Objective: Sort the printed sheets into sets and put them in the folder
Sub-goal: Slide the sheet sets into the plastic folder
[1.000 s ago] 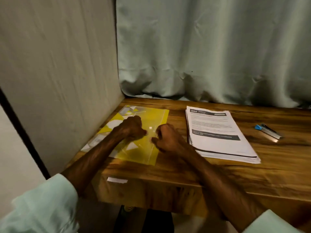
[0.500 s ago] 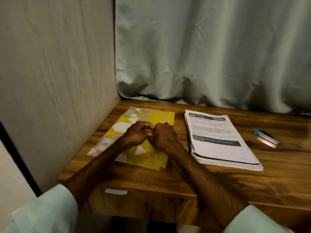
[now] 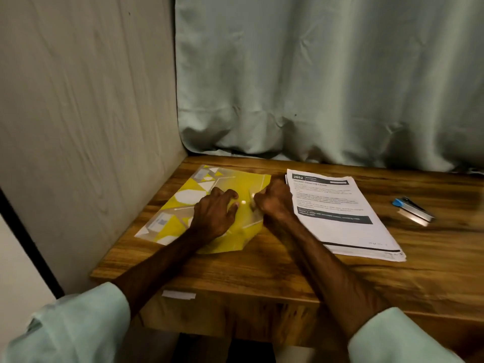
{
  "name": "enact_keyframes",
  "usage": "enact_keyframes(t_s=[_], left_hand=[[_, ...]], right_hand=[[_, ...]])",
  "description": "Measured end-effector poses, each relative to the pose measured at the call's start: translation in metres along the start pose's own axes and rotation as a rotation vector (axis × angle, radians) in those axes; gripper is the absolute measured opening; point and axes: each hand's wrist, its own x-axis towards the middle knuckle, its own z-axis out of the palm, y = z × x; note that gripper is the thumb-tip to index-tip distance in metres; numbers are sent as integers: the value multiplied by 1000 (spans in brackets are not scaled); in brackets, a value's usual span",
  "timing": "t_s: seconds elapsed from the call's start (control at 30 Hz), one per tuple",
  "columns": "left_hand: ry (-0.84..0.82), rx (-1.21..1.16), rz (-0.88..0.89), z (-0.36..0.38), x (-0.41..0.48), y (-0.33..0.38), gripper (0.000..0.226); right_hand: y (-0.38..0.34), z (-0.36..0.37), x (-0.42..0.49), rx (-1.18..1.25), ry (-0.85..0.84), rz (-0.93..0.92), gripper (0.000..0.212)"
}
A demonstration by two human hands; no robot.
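Observation:
A yellow plastic folder [image 3: 242, 182] with white and grey shapes lies flat at the table's left. My left hand [image 3: 214, 216] rests on its middle, fingers spread and pressing down. My right hand [image 3: 273, 203] is curled at the folder's right edge and pinches its clear flap beside a small snap button. The stack of printed sheets [image 3: 337, 213] lies just right of the folder, touching my right wrist, its top page headed 2652.
A small blue and silver stapler [image 3: 412, 212] lies at the right of the wooden table [image 3: 288, 271]. A grey wall panel [image 3: 86, 113] bounds the left side and a pale curtain [image 3: 327, 87] hangs behind.
My hands met over the folder's middle and have now parted. The left hand has flattened onto the folder, and the right has shifted to the folder's right edge.

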Motion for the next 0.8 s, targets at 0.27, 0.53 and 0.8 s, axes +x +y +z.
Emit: enact_keyframes(t_s=[0.27,0.53,0.8], left_hand=[[-106,155,-144,-10,3,22,65],[-173,245,-22,-13,27,74,64],[-93,-176,536,23,55,107,30]], right_hand=[[-16,-54,3,-183,-163,-1,31],[27,-83,7,-509,-206,-33,82],[104,-146,23,-330,77,5,77]])
